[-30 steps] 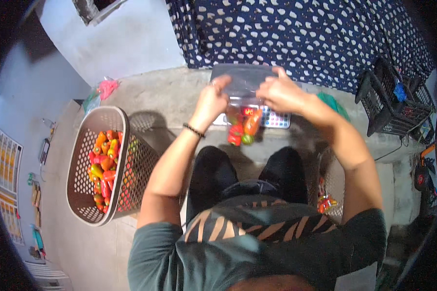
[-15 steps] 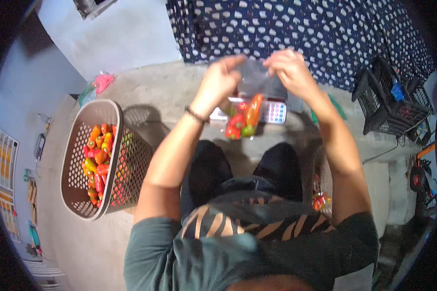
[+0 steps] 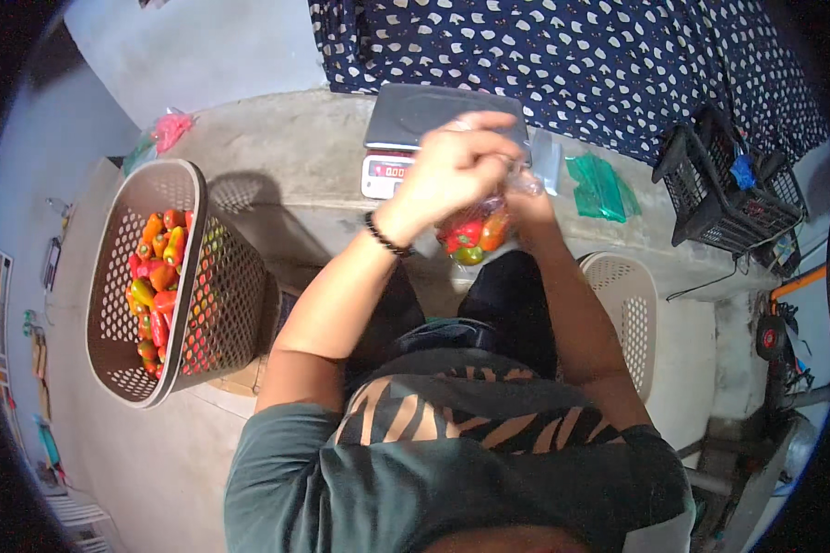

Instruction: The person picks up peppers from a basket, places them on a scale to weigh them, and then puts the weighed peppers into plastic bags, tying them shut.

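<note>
A clear plastic bag of small red, orange and green peppers [image 3: 471, 241] hangs above my lap. My left hand [image 3: 459, 170], a dark beaded bracelet at its wrist, is closed at the gathered top of the bag; its fingers are slightly blurred. Partly behind the left one, my right hand [image 3: 529, 210] grips the twisted neck of the bag. Just beyond my hands a digital scale [image 3: 415, 111] with a dark platform and a lit red display stands on the concrete ledge. My left hand covers part of its panel.
A tall brown perforated basket [image 3: 226, 318] holding many peppers stands at left. Another such basket [image 3: 638, 304] is by my right arm. Green plastic bags [image 3: 603, 187] and clear ones [image 3: 546, 161] lie right of the scale. Black crates [image 3: 733, 198] stand far right, before a patterned curtain [image 3: 563, 55].
The bag's open mouth is now gathered and twisted. Both hands have come together and nearer to me with the bag, uncovering the scale's platform.
</note>
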A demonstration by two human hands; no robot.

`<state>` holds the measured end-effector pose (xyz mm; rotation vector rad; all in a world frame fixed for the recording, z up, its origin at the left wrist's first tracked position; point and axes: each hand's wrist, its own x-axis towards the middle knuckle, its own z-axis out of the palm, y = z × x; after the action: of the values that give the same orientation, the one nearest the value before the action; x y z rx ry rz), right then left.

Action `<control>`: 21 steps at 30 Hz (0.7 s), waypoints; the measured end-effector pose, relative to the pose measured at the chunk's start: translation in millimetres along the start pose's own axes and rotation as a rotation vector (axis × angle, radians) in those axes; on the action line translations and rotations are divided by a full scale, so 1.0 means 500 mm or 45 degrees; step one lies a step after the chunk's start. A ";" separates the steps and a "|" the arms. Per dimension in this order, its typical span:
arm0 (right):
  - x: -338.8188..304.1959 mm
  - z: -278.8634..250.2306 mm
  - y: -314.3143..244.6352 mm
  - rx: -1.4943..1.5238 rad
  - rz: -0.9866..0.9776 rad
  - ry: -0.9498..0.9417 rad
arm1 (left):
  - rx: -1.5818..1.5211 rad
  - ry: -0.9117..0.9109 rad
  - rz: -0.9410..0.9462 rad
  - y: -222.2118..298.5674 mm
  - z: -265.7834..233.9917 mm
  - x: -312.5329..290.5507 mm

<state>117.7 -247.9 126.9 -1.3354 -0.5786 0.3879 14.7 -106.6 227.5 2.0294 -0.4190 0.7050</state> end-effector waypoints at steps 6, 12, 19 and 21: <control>-0.057 0.005 -0.072 -0.100 -0.066 0.103 | -1.357 0.107 -1.066 -0.128 -0.035 -0.174; -0.091 0.063 -0.150 -0.737 -0.339 -0.334 | -1.866 -0.177 -1.132 -0.117 0.076 -0.276; -0.105 0.094 -0.289 -0.568 0.014 -0.571 | -2.255 -0.001 -1.060 -0.103 0.097 -0.326; -0.108 0.113 -0.296 -0.281 -0.010 -0.609 | -2.180 0.012 -0.929 -0.102 0.095 -0.333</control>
<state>31.7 -264.1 269.7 -1.4565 -1.0479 0.6597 -72.0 -117.3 69.8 0.4161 -0.1048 -0.1923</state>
